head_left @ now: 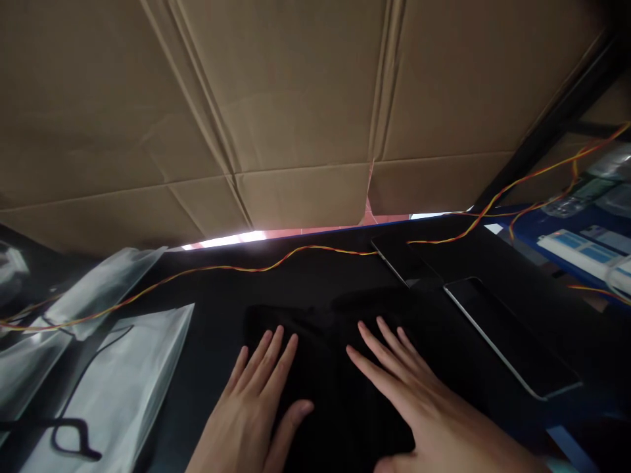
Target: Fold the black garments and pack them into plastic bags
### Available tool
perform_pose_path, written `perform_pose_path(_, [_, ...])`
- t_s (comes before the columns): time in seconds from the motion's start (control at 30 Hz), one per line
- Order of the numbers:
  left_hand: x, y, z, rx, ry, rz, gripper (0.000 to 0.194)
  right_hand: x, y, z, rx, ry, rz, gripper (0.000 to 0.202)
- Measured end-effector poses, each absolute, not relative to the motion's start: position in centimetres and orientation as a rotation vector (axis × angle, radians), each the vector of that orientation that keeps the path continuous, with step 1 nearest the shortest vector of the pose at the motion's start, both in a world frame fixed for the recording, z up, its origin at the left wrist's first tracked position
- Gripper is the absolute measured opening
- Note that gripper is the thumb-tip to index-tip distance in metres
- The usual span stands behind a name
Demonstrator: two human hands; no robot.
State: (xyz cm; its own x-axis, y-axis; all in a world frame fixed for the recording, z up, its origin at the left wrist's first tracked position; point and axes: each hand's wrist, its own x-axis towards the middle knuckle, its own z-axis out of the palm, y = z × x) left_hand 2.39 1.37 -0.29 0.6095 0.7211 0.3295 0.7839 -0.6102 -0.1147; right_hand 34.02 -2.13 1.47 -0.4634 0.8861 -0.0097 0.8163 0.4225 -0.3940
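Dark tabletop; black material beneath the spread fingers

Two hands, two phones

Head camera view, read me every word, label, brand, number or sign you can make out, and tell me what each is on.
No text can be read anywhere in this picture.
White-and-blue rectangular item at the right edge: any print is too blurred to read.
Clear plastic packaging with a greenish patch, above it: also too blurred.
Brown cardboard panel: no writing visible.
Two flat black slabs with pale edges: none visible.
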Motion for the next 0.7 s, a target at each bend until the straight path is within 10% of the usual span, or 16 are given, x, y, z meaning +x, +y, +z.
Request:
perform_pose_path(0.13, [1.8,1.8,-1.5,-2.563,-1.268,-0.349,0.079,34.3,-1.4,1.0,-1.556,-2.347,0.292,0.146])
perform_pose_path(0.37, [1.8,3.0,-0.3,-2.547,-1.19,-0.337,0.074,31.6,2.4,1.6,-1.55,-2.347,0.103,0.063])
perform_pose_path(0.7, [2.0,3.3,-1.1,-2.504,-1.165,-0.288,0.078,31.5,3.4,0.3,-1.853,-2.159,0.262,0.092])
